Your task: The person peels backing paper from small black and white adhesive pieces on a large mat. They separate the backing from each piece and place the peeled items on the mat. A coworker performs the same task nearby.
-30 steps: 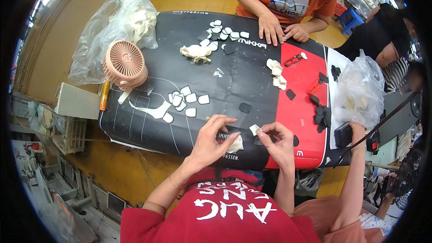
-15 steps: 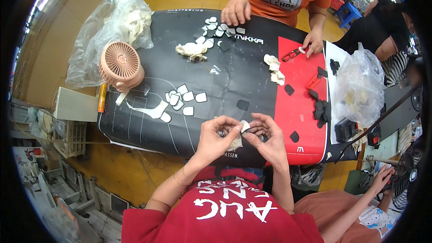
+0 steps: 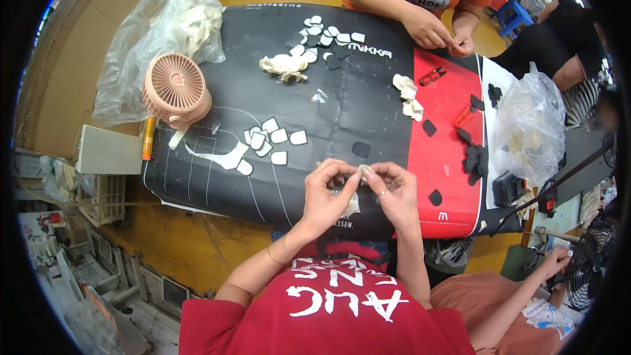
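Between my hands, at the near edge of the table, a small white patch (image 3: 363, 169) is pinched in the fingertips. My left hand (image 3: 325, 194) has thumb and forefinger closed on one side of it. From the other side my right hand (image 3: 399, 196) presses thumb and fingers against it. The fingers hide most of the patch. A cream scrap (image 3: 353, 205) lies partly under my left hand. Left of my hands are several white pieces with black borders (image 3: 279, 136), lying loosely grouped. Just beyond my fingers rests a black patch (image 3: 361, 150).
A pink fan (image 3: 175, 91) and a plastic bag (image 3: 160, 46) stand at the left. Across the black-and-red table cover (image 3: 263, 39), a co-worker's hands (image 3: 447, 41) meet near red thread snips (image 3: 432, 76). Another plastic bag (image 3: 530, 125) and black patches (image 3: 472, 161) lie right.
My right hand's fingers have closed in on the patch, and both hands are nearer each other. The co-worker has let go of the snips and brought both hands together.
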Tool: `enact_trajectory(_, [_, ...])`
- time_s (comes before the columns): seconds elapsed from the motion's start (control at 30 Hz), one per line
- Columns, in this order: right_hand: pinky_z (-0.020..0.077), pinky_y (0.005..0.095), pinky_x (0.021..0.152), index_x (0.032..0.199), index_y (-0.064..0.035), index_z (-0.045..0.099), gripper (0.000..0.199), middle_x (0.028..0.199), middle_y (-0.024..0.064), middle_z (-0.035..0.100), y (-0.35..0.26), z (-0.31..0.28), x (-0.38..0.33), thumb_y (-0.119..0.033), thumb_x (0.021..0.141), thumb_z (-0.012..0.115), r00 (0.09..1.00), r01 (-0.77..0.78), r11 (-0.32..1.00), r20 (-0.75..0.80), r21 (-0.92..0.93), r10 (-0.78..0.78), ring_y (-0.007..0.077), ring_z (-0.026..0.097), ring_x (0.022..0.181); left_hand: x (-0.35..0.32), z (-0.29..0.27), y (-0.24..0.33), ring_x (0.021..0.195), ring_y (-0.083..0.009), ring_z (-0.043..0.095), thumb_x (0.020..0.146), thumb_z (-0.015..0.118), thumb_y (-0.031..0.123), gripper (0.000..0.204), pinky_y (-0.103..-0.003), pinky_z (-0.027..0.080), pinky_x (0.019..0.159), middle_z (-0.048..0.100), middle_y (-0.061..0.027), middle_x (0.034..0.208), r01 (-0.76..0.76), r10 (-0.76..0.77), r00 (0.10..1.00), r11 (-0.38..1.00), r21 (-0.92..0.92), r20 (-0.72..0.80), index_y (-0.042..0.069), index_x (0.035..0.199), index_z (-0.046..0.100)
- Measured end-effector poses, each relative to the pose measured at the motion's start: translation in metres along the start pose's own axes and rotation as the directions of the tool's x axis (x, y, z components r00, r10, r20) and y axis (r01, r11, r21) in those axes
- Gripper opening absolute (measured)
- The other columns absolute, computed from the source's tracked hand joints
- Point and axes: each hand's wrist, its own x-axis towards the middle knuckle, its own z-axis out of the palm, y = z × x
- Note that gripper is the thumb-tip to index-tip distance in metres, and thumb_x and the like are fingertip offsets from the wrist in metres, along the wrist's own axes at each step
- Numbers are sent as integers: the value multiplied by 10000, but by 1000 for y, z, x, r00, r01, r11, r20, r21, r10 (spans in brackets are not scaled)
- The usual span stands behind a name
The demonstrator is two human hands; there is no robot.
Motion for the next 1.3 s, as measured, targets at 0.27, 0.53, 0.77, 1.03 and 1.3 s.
enact_trajectory(0.27, [543, 236, 657, 1010, 80, 714, 216, 811, 75, 731, 0, -4, 52, -94, 886, 747, 991, -95, 949, -122, -300, 61, 83, 669, 704, 28, -12, -21, 1010, -302, 572, 869, 696, 156, 264, -426, 432, 870, 592, -116, 1142, -355, 250, 934, 736, 576, 257, 54, 1113, 705])
enact_trajectory(0.53, [542, 250, 641, 1035, 85, 716, 239, 805, 106, 747, 7, 12, 52, -93, 877, 744, 984, -38, 883, -173, -468, -50, 99, 678, 675, 22, -5, -41, 989, -281, 584, 868, 700, 150, 296, -418, 439, 852, 590, -115, 1152, -469, 367, 880, 563, 680, 302, 59, 1149, 697])
enact_trajectory(0.77, [527, 266, 594, 927, 53, 728, 163, 740, 103, 729, 6, 25, 44, -100, 875, 746, 960, -39, 859, -259, -510, -110, 102, 671, 635, 23, -6, -43, 1007, -277, 577, 863, 704, 149, 296, -413, 434, 862, 585, -108, 1153, -469, 364, 882, 607, 642, 300, 54, 1143, 695])
enact_trajectory(1.03, [520, 245, 592, 854, 51, 687, 153, 725, 72, 708, 6, 28, 41, -87, 868, 751, 951, -21, 882, -282, -470, -127, 79, 641, 629, 23, -5, -41, 1004, -281, 575, 852, 707, 147, 310, -411, 439, 854, 593, -102, 1158, -478, 356, 876, 559, 678, 324, 50, 1146, 694])
enact_trajectory(1.3, [502, 227, 577, 844, 45, 681, 162, 708, 45, 693, 7, 25, 44, -92, 865, 765, 960, -23, 879, -256, -476, -114, 53, 606, 617, 24, -6, -39, 987, -287, 579, 859, 701, 143, 304, -410, 443, 837, 597, -105, 1158, -471, 353, 880, 577, 667, 317, 46, 1147, 697])
